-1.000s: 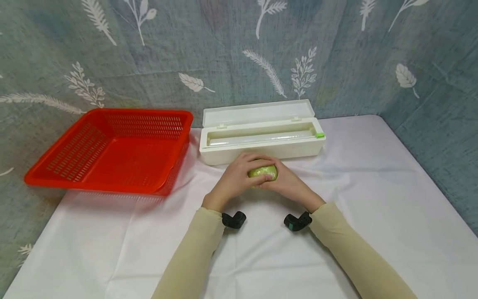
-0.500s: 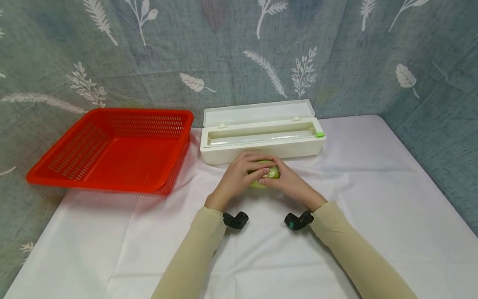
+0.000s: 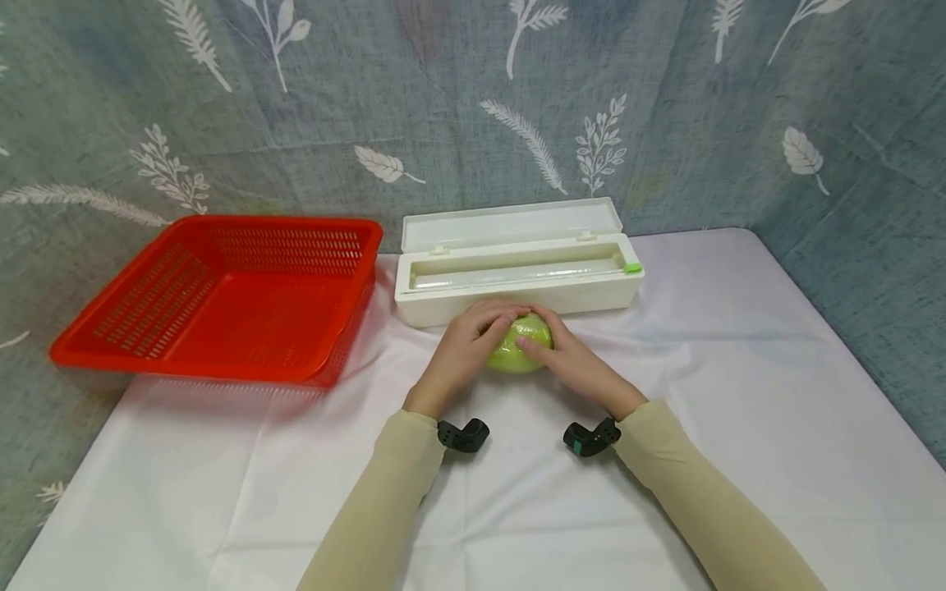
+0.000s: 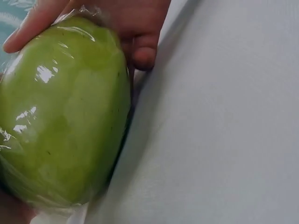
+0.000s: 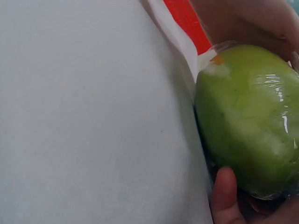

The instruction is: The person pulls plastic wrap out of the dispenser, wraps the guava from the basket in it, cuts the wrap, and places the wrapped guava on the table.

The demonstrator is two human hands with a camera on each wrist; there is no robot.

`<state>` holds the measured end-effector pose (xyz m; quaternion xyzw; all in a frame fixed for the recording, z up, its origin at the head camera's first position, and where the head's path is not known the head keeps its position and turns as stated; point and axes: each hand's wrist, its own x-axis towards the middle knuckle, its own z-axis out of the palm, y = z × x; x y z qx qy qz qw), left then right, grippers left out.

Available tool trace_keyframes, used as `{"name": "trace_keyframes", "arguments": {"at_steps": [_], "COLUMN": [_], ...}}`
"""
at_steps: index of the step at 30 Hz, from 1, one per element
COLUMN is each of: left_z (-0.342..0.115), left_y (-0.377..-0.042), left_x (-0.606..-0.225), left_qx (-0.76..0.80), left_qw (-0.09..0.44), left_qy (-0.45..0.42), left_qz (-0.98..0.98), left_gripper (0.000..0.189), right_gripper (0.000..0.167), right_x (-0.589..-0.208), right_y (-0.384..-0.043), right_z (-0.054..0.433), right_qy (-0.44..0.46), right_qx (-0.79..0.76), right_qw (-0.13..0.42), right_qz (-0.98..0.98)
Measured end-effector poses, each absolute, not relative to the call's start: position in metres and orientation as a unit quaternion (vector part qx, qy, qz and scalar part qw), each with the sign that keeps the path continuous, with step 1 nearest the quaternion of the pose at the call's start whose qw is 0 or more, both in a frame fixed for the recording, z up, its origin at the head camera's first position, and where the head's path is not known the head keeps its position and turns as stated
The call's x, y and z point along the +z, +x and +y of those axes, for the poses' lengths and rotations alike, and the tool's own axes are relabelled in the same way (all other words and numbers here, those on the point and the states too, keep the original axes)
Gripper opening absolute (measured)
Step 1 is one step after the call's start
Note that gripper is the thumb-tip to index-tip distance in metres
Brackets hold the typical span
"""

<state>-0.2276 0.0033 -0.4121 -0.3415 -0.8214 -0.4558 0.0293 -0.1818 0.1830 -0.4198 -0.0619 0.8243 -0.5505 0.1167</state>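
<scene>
A green fruit wrapped in clear film rests on the white tablecloth, just in front of the cling-film dispenser. My left hand cups its left side with fingers curled over the top. From the other side my right hand holds it, fingers laid across the top. In the left wrist view the fruit fills the left half, shiny film tight on it. The right wrist view shows the fruit at the right with a thumb under it.
A red perforated basket stands at the left, partly over the table edge. The white dispenser box lies open with its lid up and a film roll inside. A leaf-patterned curtain hangs behind the table.
My fingers have shifted over the fruit, uncovering more of its green top. The fruit has stayed at the same place in front of the dispenser.
</scene>
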Motion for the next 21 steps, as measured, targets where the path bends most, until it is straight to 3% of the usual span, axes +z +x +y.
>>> {"name": "trace_keyframes", "arguments": {"at_steps": [5, 12, 16, 21], "left_z": [0.0022, 0.0056, 0.0049, 0.0005], "left_y": [-0.2284, -0.2263, -0.2269, -0.229], "left_x": [-0.4097, -0.4047, -0.4073, -0.4124], "left_qx": [-0.399, -0.298, -0.342, -0.425], "left_qw": [0.004, 0.027, -0.006, -0.068], "left_qy": [-0.376, -0.409, -0.381, -0.326], "left_qz": [-0.836, -0.862, -0.859, -0.841], "left_gripper": [0.038, 0.061, 0.055, 0.043], "right_gripper": [0.069, 0.064, 0.058, 0.054], "right_x": [-0.4192, -0.4166, -0.4156, -0.4163], "right_y": [-0.1796, -0.1798, -0.1792, -0.1782], "right_z": [0.1808, 0.1776, 0.1794, 0.1833], "right_qy": [-0.041, -0.024, -0.023, -0.048], "right_qx": [-0.547, -0.564, -0.569, -0.619], "right_qw": [0.113, 0.083, 0.059, 0.075], "right_qz": [0.829, 0.821, 0.82, 0.78]}}
